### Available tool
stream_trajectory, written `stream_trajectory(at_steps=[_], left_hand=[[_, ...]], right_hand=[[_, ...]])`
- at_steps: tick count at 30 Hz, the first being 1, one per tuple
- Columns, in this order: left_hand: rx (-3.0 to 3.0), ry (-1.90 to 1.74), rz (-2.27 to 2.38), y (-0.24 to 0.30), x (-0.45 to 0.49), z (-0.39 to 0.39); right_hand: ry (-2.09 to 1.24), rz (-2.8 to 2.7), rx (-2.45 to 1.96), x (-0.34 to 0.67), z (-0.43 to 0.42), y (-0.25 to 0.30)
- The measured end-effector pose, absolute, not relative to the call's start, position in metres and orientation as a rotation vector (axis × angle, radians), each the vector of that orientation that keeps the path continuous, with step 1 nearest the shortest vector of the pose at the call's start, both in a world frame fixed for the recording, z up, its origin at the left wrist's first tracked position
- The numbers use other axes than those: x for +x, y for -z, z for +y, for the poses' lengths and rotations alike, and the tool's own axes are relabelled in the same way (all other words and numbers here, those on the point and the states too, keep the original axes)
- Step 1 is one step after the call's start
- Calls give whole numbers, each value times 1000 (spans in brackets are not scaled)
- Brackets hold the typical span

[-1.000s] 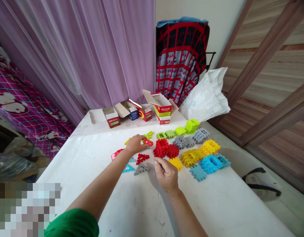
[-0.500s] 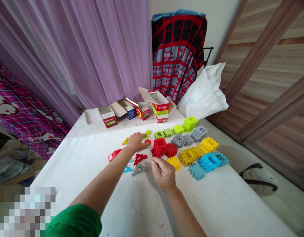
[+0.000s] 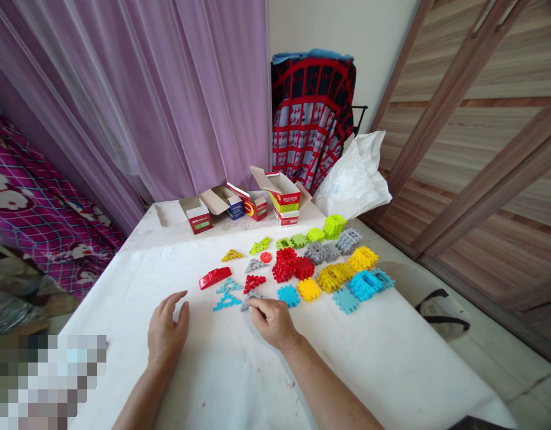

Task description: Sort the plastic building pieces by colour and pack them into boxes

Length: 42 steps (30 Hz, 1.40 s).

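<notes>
Many toothed plastic building pieces lie on a white table (image 3: 221, 382). My left hand (image 3: 168, 331) rests flat on the cloth with fingers spread, holding nothing, a little left of a blue triangle piece (image 3: 224, 302). My right hand (image 3: 270, 319) is closed in a pinch on a grey triangle piece (image 3: 247, 300) lying on the table. A blue square piece (image 3: 288, 295) lies just beyond my right hand. Red pieces (image 3: 293, 267), yellow pieces (image 3: 333, 276), grey pieces (image 3: 322, 251) and green pieces (image 3: 331, 227) lie in groups farther back.
Several small open cardboard boxes (image 3: 243, 206) stand at the table's far edge. A white plastic bag (image 3: 353, 179) sits at the far right corner. A red flat piece (image 3: 215, 277) lies left of the triangles. Purple curtains hang behind; a patterned cloth hangs on a rack.
My left hand has pulled back from the far red pieces to lie flat near me. My right hand moved left onto the grey triangle. A blue square now lies beside the yellow one.
</notes>
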<state>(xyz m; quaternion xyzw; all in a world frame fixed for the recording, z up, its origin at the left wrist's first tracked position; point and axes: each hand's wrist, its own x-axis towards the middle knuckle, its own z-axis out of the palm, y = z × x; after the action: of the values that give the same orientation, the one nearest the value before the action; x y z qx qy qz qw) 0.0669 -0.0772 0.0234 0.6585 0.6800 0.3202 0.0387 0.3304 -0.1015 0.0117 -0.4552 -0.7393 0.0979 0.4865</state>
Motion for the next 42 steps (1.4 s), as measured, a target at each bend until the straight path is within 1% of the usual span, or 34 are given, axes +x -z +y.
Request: stream_trajectory(at_steps=[2, 5, 10, 14, 23, 42], left_hand=[[1946, -911, 2112, -16, 56, -87], [1924, -861, 2110, -10, 50, -88], [2101, -800, 2061, -8, 52, -81], [2165, -768, 2018, -11, 55, -83], [2174, -828, 2006, -13, 56, -88], [2129, -826, 1997, -10, 53, -84]], right_hand=[[-260, -1871, -1121, 326, -103, -8], [-177, -1976, -1173, 323, -106, -4], [-9, -2142, -1215, 318, -110, 1], [32, -2163, -1290, 316, -110, 1], [22, -2093, -1347, 315, -110, -2], [-75, -2077, -1283, 315, -110, -1]])
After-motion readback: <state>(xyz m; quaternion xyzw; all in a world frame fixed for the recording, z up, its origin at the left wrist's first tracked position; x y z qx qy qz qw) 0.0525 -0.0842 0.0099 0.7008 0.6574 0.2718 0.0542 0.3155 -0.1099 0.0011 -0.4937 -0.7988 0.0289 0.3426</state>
